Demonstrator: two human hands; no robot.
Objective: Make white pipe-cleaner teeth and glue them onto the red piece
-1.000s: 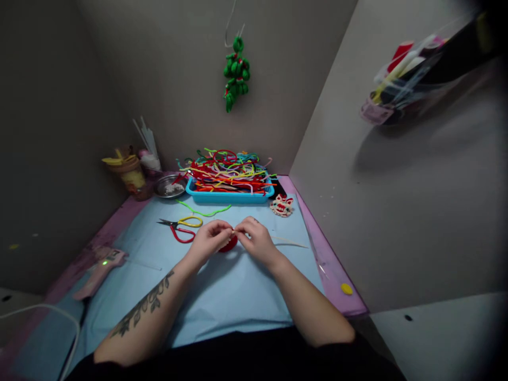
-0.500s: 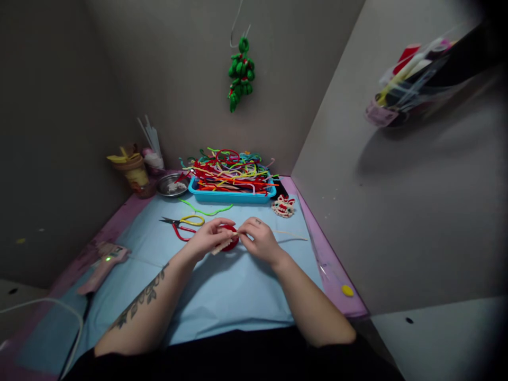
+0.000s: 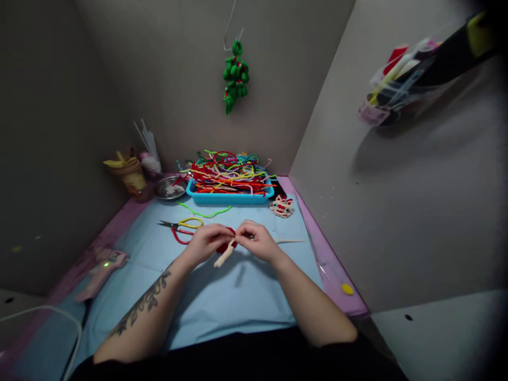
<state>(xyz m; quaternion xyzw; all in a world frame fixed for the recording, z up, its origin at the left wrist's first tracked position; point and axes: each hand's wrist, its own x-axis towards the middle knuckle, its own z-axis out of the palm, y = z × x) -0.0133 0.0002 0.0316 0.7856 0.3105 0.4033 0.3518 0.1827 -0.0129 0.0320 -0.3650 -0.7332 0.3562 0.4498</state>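
Note:
My left hand (image 3: 212, 241) and my right hand (image 3: 256, 239) meet over the blue cloth, their fingertips pinched together on a cream pipe cleaner. A coiled, thicker section of the cream pipe cleaner (image 3: 224, 256) hangs below the left fingers. Its straight tail (image 3: 291, 241) comes out to the right past my right hand. Behind the fingers a round red piece (image 3: 225, 247) shows in part; whether it is held or lies on the cloth I cannot tell. Scissors (image 3: 180, 228) with one yellow and one red handle lie open just left of my left hand.
A blue tray (image 3: 230, 199) heaped with coloured pipe cleaners stands at the back, beside a metal dish (image 3: 170, 189). A green pipe cleaner (image 3: 206, 214) lies before it. At left rests a pink glue gun (image 3: 101, 272); at right, a cream-and-red figure (image 3: 281, 206) and a yellow disc (image 3: 347, 289).
The coiled cream section has swung down and now shows more fully below my left fingers. Both hands stay close together, and the camera view has shifted slightly.

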